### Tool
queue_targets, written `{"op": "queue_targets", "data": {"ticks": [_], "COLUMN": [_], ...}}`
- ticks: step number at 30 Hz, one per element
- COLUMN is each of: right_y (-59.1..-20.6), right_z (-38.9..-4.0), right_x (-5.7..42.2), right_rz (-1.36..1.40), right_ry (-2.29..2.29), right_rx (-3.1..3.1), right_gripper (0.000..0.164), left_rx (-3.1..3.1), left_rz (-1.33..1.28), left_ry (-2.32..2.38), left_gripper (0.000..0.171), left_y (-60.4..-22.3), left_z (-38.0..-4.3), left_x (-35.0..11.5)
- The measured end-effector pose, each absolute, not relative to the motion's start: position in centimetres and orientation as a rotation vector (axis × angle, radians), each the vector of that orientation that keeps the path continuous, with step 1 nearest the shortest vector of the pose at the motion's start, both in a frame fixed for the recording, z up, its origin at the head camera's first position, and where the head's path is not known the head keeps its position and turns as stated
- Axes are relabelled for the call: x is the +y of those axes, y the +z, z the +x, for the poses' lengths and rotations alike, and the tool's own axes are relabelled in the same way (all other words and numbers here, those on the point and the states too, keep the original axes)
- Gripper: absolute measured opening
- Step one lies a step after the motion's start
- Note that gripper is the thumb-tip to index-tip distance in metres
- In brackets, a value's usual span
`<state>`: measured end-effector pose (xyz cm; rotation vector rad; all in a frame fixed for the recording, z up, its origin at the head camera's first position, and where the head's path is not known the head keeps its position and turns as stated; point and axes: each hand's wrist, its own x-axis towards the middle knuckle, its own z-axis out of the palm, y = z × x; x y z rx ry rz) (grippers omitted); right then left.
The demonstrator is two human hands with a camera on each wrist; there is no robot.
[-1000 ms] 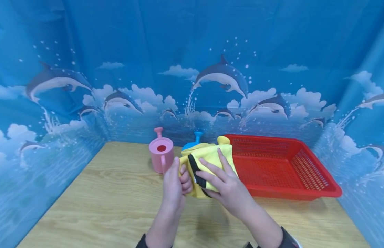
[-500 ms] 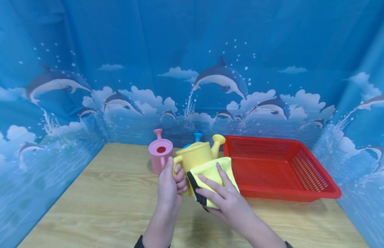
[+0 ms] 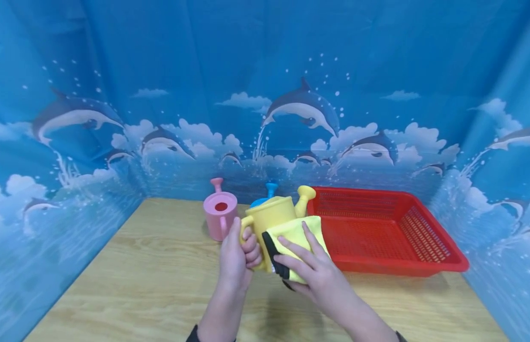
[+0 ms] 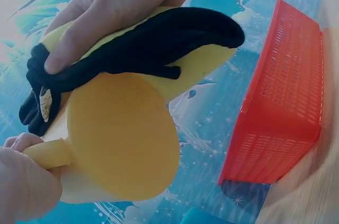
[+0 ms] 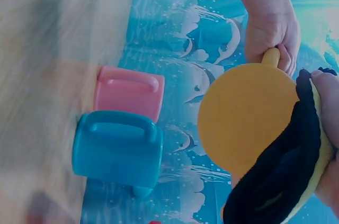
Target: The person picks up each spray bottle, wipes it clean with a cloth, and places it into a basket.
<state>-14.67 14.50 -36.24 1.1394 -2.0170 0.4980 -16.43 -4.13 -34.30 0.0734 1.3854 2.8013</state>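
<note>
My left hand [image 3: 239, 256] grips the handle of a yellow watering can [image 3: 271, 214], which is held up off the table, spout to the right. My right hand [image 3: 318, 270] holds a folded yellow cloth [image 3: 300, 232] with black edging against the can's near side. Its fingers lie spread over the cloth, and the thumb [image 4: 69, 49] presses the black edge in the left wrist view. The can's round base [image 5: 246, 115] faces the camera in the right wrist view. The cloth hides part of the can's body.
A pink watering can [image 3: 221, 216] stands on the wooden table [image 3: 162, 266] at the left. Behind the yellow can is a blue watering can [image 5: 119, 147], mostly hidden in the head view. To the right sits a red basket [image 3: 389, 266]. A dolphin-print curtain surrounds the table.
The right hand and cloth have slid down the yellow can's side, uncovering its upper body. Over the last half second they and the can have shifted only slightly.
</note>
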Motion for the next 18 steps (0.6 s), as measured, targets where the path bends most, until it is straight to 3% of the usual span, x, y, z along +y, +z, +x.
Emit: {"op": "queue_targets", "data": {"ticks": [18], "right_y": [-34.3], "right_z": [-16.7], "right_x": [12.9], "right_rz": [1.138], "right_ry": [0.637], "right_rx": [-2.06], "right_gripper": [0.052], "left_rx": [1.417], "left_rz": [0.073], "left_ry": [2.807], "left_gripper": [0.049], "left_y": [-34.0], "left_z": [-16.5], "left_x": [-4.7]}}
